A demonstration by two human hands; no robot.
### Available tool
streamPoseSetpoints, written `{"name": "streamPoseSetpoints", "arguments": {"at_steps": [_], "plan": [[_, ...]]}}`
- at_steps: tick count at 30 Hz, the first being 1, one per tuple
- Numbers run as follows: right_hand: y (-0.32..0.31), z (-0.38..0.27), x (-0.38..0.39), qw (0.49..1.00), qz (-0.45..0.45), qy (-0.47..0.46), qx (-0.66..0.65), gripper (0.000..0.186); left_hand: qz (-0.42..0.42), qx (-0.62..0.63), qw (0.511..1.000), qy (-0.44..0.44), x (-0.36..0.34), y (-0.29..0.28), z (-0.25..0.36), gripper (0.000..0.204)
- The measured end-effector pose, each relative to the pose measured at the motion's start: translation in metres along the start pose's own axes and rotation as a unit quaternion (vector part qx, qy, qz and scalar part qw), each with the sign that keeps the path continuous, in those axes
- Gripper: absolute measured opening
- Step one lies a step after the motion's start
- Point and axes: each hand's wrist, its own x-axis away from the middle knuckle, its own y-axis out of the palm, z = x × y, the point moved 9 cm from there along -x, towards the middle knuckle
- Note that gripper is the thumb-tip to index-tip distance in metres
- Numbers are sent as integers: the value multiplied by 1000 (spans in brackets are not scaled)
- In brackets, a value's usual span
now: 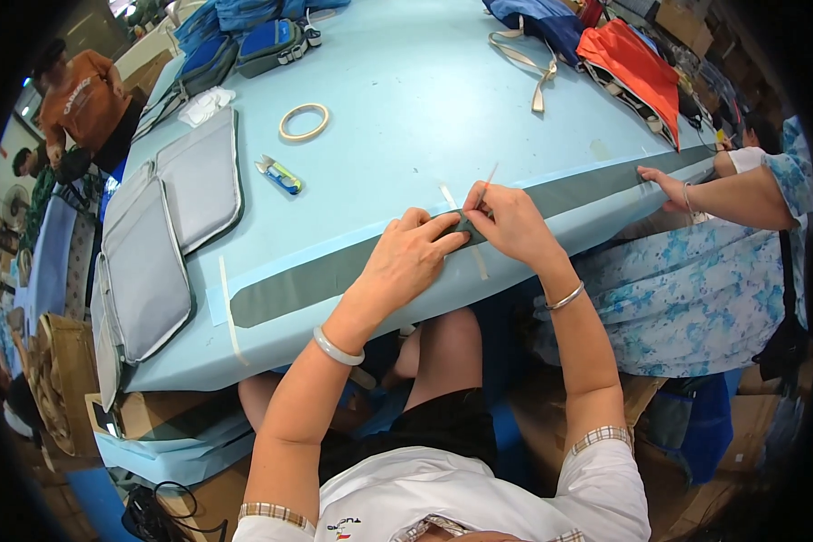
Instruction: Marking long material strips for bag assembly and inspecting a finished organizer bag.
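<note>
A long dark grey-green fabric strip (312,280) lies along the table's front edge on light blue material, with pale tape (230,312) across its left end and more tape (445,194) near its middle. My left hand (408,248) rests on the strip, fingers bent and pressing, holding nothing. Just right of it, my right hand (506,226) pinches a thin reddish stick-like tool (489,176) over the strip, its exact kind unclear. Green-handled thread snips (280,174) and a tape roll (303,121) lie beyond.
Grey padded panels (144,271) lie at the table's left, blue bags (271,45) at the back left, an orange bag (628,72) at the back right. A co-worker's hand (659,181) touches the strip on the right. Another person (90,104) stands left of the table (406,99).
</note>
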Motion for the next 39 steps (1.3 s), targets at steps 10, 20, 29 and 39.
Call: {"name": "streamPoseSetpoints", "arguments": {"at_steps": [10, 20, 29, 39], "plan": [[-1, -5, 5, 999, 10, -49, 6, 6, 16, -5, 1000, 18, 1, 2, 1, 43], [-1, -10, 11, 998, -31, -50, -3, 7, 28, -23, 999, 14, 2, 2, 0, 37], [-2, -10, 18, 998, -64, -18, 1, 9, 3, -7, 1000, 3, 2, 3, -1, 48], [-16, 9, 20, 994, 2, 56, -92, 8, 5, 2, 1000, -8, 1, 1, 0, 44]]}}
